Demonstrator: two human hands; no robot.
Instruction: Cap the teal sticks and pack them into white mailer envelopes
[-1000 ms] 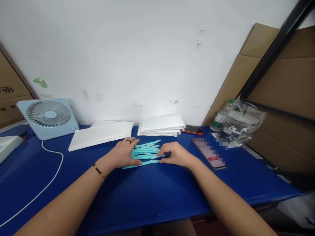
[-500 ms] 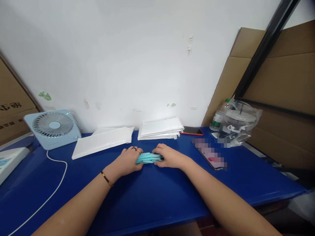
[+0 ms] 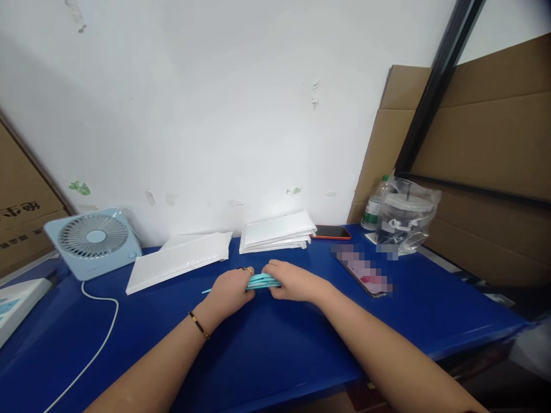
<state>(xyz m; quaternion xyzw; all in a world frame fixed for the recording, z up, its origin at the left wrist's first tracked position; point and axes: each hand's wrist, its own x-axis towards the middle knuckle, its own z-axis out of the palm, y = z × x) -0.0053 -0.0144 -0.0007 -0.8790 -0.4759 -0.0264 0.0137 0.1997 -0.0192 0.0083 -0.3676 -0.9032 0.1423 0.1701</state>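
A bundle of thin light-blue strips [image 3: 262, 280] lies on the blue table [image 3: 275, 344], squeezed between both hands. My left hand [image 3: 230, 291], with rings and a bracelet, curls its fingers round the bundle's left end. One strip tip pokes out to the left of that hand. My right hand [image 3: 290, 281] is closed over the bundle's right end.
Behind the hands lie two stacks of white packets [image 3: 181, 259] [image 3: 278, 230]. A small blue fan [image 3: 93, 241] with a white cable [image 3: 92, 338] stands at the left. Two phones [image 3: 330, 232] [image 3: 365, 272], a bottle [image 3: 371, 209] and a bagged container [image 3: 402, 215] sit right. Cardboard leans behind.
The strips lay spread in a loose fan a second ago; both hands have pushed them together into one tight bundle. The view has tilted upward a little.
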